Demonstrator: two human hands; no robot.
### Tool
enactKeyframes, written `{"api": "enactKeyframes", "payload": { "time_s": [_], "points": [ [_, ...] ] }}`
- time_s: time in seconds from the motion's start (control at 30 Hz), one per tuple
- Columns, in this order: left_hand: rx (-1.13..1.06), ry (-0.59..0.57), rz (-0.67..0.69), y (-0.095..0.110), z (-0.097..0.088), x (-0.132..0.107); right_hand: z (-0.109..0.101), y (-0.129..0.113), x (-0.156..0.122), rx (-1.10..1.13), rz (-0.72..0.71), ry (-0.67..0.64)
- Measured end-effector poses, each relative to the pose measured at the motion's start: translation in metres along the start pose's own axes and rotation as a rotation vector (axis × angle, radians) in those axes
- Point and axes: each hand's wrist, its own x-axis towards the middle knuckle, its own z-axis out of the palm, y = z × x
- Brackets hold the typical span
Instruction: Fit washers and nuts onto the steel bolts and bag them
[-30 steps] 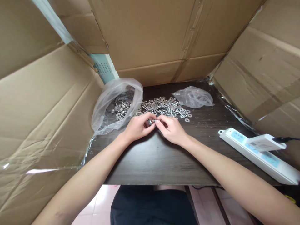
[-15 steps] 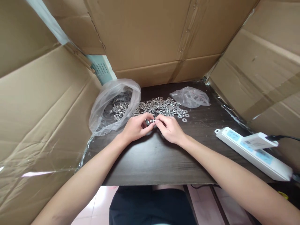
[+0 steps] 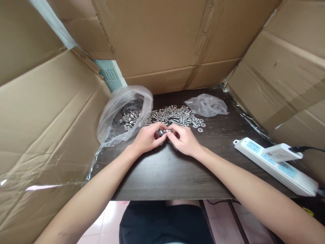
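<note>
My left hand [image 3: 148, 137] and my right hand [image 3: 185, 139] meet at the middle of the dark table [image 3: 165, 173], fingers pinched together on one small silver bolt [image 3: 166, 130] held between them. Just beyond my fingertips lies a loose pile of bolts, nuts and washers [image 3: 176, 117]. To the left of my left hand sits an open clear plastic bag [image 3: 124, 112] with more metal fasteners inside it.
A second, crumpled clear bag [image 3: 207, 105] lies at the back right. A white power strip [image 3: 276, 166] with an adapter plugged in runs along the right side. Cardboard walls [image 3: 45, 112] enclose the table on the left, back and right.
My hands stay together on the bolt with only small finger shifts. The view has drifted slightly since a second ago.
</note>
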Motion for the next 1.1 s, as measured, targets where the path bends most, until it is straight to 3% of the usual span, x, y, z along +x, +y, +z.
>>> {"api": "enactKeyframes", "payload": {
  "time_s": [1.1],
  "points": [
    [0.023, 0.014, 0.026, 0.0008, 0.0022, 0.0002, -0.0007, -0.0015, 0.001, 0.018, 0.0, -0.01]
  ]
}}
